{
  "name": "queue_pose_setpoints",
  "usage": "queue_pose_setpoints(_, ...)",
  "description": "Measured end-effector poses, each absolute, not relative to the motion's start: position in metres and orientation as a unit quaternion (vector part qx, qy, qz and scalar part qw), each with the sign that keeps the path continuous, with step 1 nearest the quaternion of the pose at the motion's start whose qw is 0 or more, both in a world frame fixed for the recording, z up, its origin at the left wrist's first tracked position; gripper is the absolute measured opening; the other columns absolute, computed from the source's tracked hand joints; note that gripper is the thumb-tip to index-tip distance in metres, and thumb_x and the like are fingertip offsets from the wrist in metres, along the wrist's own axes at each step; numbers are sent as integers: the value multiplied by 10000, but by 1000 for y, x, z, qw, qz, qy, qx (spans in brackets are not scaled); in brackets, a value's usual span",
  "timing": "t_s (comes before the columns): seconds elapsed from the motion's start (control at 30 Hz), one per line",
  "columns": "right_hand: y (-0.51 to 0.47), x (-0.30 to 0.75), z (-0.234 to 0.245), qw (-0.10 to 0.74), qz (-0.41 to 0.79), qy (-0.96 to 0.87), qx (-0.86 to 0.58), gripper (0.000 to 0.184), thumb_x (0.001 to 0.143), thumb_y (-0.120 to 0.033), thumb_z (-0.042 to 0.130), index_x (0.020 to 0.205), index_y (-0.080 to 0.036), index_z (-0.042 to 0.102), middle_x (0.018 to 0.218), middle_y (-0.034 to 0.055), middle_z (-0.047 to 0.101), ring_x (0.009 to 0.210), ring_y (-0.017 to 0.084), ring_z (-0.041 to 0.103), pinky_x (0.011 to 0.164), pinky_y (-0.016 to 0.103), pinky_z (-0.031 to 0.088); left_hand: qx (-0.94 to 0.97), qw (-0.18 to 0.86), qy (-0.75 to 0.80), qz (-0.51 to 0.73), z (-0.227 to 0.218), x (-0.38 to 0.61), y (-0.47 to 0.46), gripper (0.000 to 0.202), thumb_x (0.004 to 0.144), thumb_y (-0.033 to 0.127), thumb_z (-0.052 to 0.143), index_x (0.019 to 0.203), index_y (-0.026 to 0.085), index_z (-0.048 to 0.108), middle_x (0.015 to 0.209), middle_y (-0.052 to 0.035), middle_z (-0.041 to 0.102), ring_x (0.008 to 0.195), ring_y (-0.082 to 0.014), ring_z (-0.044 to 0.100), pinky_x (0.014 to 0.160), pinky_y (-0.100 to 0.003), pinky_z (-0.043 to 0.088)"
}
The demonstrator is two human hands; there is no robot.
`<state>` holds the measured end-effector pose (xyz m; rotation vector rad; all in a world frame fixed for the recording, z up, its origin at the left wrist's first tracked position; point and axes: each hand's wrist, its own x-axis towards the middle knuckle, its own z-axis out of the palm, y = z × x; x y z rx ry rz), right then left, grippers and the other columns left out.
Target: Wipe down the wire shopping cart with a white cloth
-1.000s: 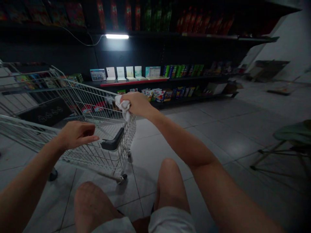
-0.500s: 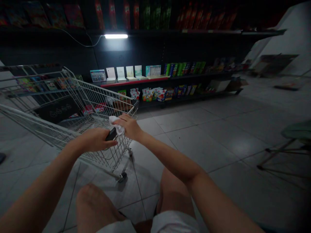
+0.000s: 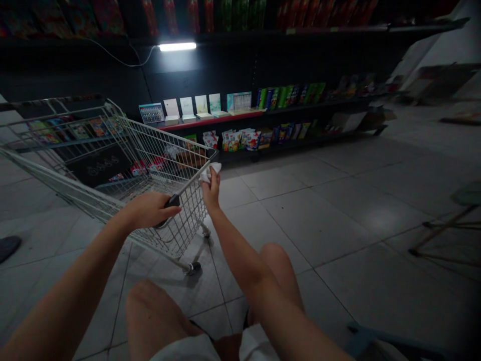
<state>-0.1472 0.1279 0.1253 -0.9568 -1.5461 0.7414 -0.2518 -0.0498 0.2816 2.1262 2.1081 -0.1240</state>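
A wire shopping cart (image 3: 124, 200) stands to my left, with its near end toward me. My left hand (image 3: 150, 209) is closed over the black corner piece (image 3: 172, 203) on its top rim, thumb stretched toward the right. In my right hand (image 3: 211, 193) is a bunched white cloth (image 3: 210, 172), pressed against the rim near the end's far corner. The fingers are partly hidden behind the cloth. Inside the cart, a dark panel (image 3: 98, 164) with pale round emblems shows at the far end.
Behind the cart runs a dark shelf (image 3: 225, 119) with boxes, cards, cans and snack bags. A lit tube lamp (image 3: 178, 46) hangs above it. A folding stool (image 3: 468, 195) stands on the tiled floor (image 3: 338, 215) at right. Someone's shoe (image 3: 9, 246) shows at far left.
My right hand has slid the white cloth along the cart's rim, away from my left hand toward the far corner. My left hand keeps its hold. The view has shifted slightly.
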Motion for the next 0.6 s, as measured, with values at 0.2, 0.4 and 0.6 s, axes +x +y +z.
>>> queue_pose_setpoints(0.2, 123, -162, 127, 523, 284, -672, -441, 601, 935, -198, 378, 1527, -159, 277, 1506, 202, 375, 1387, 187, 425, 1093, 371, 429, 704, 56, 705, -63, 284, -249, -50, 487, 891, 579, 362, 722, 189, 600, 661, -57, 645, 622, -198, 601, 577, -297, 370)
queue_pose_setpoints(0.4, 70, -162, 116, 555, 273, -649, -443, 470, 910, -143, 330, 1314, -106, 569, 1377, 181, 531, 1343, 173, 476, 1146, 359, 385, 706, 49, 703, -63, 281, -249, -47, 476, 896, 580, 349, 709, 196, 559, 675, -55, 649, 621, -184, 590, 578, -286, 361)
queue_pose_setpoints(0.6, 77, -142, 104, 529, 231, -717, -391, 492, 814, -76, 364, 1200, -158, 658, 1371, 130, 547, 1375, 198, 436, 1167, 381, 371, 707, 30, 703, -71, 281, -247, -52, 465, 894, 569, 348, 727, 199, 573, 683, -57, 649, 634, -193, 605, 580, -289, 362)
